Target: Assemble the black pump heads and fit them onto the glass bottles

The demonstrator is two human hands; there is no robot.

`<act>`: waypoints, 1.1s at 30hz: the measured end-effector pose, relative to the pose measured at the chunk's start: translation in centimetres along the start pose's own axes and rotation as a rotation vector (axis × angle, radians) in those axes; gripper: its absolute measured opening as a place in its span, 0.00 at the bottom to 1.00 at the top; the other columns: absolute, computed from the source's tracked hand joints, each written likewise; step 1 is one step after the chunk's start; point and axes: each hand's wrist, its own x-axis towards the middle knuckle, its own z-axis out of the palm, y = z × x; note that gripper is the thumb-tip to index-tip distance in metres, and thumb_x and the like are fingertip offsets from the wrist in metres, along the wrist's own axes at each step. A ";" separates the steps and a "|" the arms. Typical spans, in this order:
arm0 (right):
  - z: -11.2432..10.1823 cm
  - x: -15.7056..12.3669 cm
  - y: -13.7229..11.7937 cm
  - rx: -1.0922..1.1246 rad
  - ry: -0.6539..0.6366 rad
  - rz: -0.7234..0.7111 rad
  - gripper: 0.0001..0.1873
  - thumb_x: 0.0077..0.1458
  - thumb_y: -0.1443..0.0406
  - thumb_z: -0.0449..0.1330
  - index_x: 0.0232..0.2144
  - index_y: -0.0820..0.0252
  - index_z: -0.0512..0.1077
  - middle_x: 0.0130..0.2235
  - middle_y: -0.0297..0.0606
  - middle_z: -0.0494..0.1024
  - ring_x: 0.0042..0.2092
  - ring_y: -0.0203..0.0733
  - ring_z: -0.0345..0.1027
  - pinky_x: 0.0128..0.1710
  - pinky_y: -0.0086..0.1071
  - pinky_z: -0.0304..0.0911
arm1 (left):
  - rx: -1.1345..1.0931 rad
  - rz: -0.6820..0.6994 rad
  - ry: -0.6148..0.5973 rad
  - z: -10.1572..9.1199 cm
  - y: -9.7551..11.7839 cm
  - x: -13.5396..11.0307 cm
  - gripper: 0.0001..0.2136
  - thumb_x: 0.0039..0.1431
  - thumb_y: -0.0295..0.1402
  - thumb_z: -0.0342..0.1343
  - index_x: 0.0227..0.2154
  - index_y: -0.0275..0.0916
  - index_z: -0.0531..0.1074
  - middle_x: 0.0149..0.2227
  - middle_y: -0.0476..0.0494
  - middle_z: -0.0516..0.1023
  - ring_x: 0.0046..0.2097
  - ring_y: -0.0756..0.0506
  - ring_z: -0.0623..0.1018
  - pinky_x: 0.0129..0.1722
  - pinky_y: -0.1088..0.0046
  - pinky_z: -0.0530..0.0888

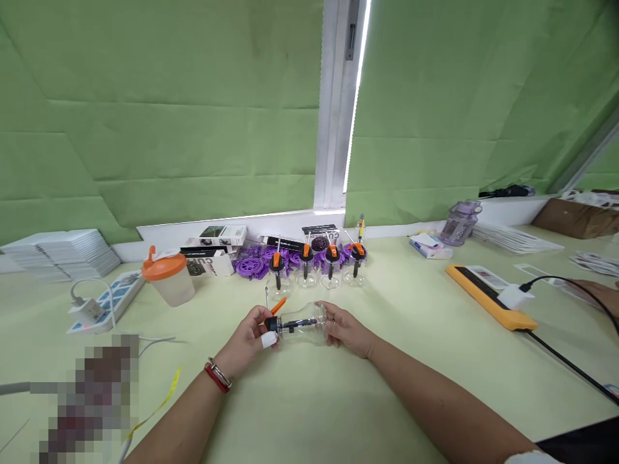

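A clear oil dispenser bottle [307, 325] with a black and orange cap lies sideways between my hands, its cap end to the left. My left hand [250, 339] grips the cap end, and white tape wraps its thumb. At the other end, my right hand [351, 330] holds the base with bent fingers. Inside the clear body a dark rod shows. Just beyond my hands stand several similar bottles [305, 267] with black and orange tops, upright in a row.
Purple plastic parts [251, 265] and printed boxes [213, 261] lie behind the bottles. An orange-lidded cup [171, 287] and a power strip [109, 303] are at left. At right are an orange power strip [488, 299], a purple bottle [459, 225] and another person's hand [592, 293].
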 end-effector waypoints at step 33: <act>0.2 0.2 -0.5 0.056 0.061 0.033 0.35 0.48 0.51 0.63 0.55 0.58 0.60 0.33 0.32 0.67 0.22 0.29 0.60 0.21 0.27 0.50 | 0.092 0.049 0.027 0.0 -0.8 0.0 0.16 0.50 0.35 0.62 0.36 0.42 0.60 0.32 0.51 0.67 0.32 0.50 0.69 0.33 0.71 0.67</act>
